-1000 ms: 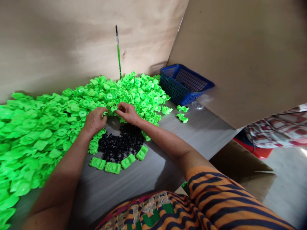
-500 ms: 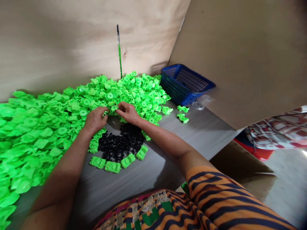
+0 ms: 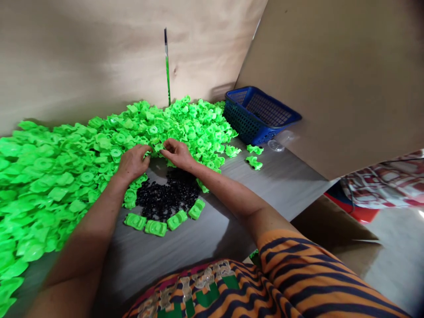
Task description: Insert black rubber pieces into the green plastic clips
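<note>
Over the near edge of the heap, my two hands are closed around one green toy car body [image 3: 158, 146], with a black part showing across it. My right hand [image 3: 179, 154] pinches its right side between thumb and fingers. At the left end are the bent fingers of my left hand [image 3: 134, 163], which partly hide it. Below my hands lies a pile of small black plastic parts [image 3: 165, 194]. Several green car bodies, among them one at the front [image 3: 155, 228], curve around the near side of that pile.
A large heap of green car bodies [image 3: 82, 163] fills the left and back of the grey table [image 3: 278, 181]. At the back right stands a blue plastic basket [image 3: 248, 119], with clear plastic pieces [image 3: 276, 145] and two loose cars [image 3: 254, 163] nearby. Board walls enclose the back and right.
The view has shifted slightly. Both hands keep hold of the toy car body at almost the same spot, with only small finger movement.
</note>
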Demonstrator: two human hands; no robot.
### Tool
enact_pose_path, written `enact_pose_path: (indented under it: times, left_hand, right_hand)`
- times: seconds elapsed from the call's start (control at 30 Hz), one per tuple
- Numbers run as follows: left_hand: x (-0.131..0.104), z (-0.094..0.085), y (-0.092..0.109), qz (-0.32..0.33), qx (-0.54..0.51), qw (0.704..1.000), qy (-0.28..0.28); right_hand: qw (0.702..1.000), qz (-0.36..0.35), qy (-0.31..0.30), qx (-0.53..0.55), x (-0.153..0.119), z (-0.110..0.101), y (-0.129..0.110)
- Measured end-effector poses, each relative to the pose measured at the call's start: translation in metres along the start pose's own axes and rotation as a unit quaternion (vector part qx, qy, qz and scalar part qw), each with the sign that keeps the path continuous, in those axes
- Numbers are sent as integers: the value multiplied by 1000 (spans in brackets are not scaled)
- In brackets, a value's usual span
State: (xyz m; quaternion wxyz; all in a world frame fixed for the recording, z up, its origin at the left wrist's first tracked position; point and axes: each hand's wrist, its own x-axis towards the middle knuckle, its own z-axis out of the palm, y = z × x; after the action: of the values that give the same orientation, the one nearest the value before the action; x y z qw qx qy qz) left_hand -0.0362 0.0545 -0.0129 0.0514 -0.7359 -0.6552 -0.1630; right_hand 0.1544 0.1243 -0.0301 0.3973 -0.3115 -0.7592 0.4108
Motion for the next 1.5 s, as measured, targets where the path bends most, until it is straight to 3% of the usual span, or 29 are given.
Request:
enact_pose_path:
  times: [0.7, 1.27, 1.5]
  left_hand:
    - [0, -6, 8, -28, -8, 999, -30]
    - [0, -1, 4, -29, -36, 999, -10]
    - [3, -5, 7, -63, -136, 987, 60]
  right_hand:
    - [1000, -15, -10, 3, 1, 2, 11]
    - [999, -30, -15, -29, -2, 1, 6]
    - [1000, -16, -15, -22, -4, 0, 1]
